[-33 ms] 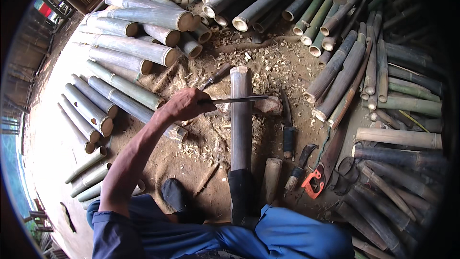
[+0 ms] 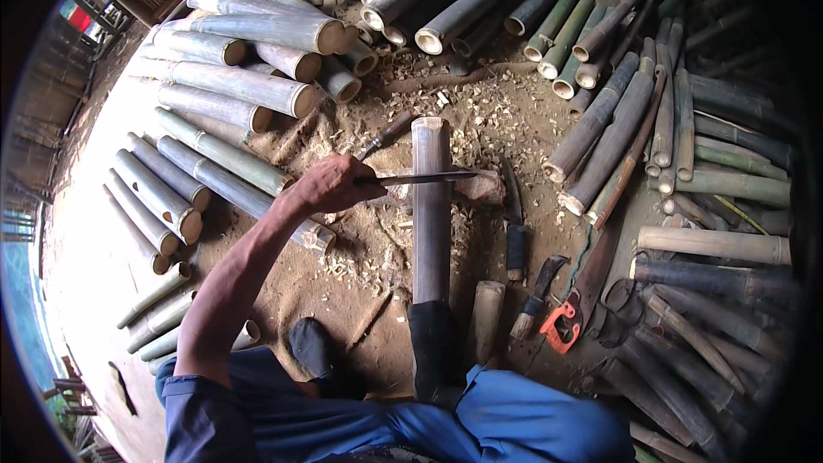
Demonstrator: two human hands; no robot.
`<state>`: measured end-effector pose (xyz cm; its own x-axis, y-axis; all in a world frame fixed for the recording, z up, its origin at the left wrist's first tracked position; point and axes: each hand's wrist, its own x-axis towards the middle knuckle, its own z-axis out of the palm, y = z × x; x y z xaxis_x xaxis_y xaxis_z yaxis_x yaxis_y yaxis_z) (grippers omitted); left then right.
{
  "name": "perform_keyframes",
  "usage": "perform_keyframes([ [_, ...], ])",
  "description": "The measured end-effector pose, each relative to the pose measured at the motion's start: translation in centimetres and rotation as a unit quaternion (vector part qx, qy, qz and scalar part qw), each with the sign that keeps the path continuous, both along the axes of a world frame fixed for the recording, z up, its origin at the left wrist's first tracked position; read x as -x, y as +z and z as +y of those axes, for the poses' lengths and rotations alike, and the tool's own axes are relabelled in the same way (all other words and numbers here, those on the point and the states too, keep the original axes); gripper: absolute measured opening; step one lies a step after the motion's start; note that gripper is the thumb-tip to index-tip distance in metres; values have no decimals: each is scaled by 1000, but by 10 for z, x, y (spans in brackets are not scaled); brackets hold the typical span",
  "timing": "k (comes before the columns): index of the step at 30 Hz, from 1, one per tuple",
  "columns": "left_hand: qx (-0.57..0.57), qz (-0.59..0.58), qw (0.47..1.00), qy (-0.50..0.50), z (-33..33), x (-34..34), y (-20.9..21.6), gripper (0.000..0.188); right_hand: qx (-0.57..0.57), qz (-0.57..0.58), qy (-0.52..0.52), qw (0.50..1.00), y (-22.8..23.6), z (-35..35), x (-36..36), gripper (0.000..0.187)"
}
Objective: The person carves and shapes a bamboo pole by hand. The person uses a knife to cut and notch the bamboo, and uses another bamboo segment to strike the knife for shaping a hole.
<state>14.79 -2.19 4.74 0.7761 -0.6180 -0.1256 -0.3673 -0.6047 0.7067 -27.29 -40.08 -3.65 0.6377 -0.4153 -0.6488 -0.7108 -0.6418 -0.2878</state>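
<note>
My left hand (image 2: 334,184) is closed around the handle of a knife (image 2: 429,177). Its long, narrow blade lies across the upper part of a thick grey bamboo section (image 2: 431,231), pointing right. The bamboo rests over a short log (image 2: 480,189) lying crosswise, its far end raised toward the top of the view. My dark-shod foot (image 2: 433,339) is at the near end of the bamboo. My right hand is out of view. Beyond my left hand lies another tool with a wooden handle (image 2: 396,129), partly hidden by the hand.
Right of the bamboo lie a dark-handled knife (image 2: 515,244), a hooked blade (image 2: 538,296) and an orange-handled saw (image 2: 561,326). A short bamboo piece (image 2: 486,317) stands near my foot. Stacked bamboo sections (image 2: 249,30) surround the area. Pale shavings (image 2: 360,266) litter the ground.
</note>
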Motion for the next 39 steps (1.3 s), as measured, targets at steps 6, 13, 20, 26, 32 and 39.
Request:
perform_keyframes([
  [6,-149,39,988,-11,-9,-10,6,48,-159,-113,-164,967,27,-10,-12,95],
  [13,-154,23,987,-29,-6,-16,-9,50,-323,-232,-27,917,86,-61,-117,105],
  [20,-159,42,986,-25,-9,-12,-9,50,-400,-231,-54,886,134,-42,-201,95],
  [26,-186,14,982,-18,-10,-10,-5,49,-387,-210,76,895,187,-31,-262,92],
  [32,-167,-1,986,-21,-7,-11,-14,46,-357,-250,124,892,229,-21,-304,103],
  [39,-164,-3,986,-22,-7,-10,-11,45,-357,-256,120,890,240,-17,-319,102],
])
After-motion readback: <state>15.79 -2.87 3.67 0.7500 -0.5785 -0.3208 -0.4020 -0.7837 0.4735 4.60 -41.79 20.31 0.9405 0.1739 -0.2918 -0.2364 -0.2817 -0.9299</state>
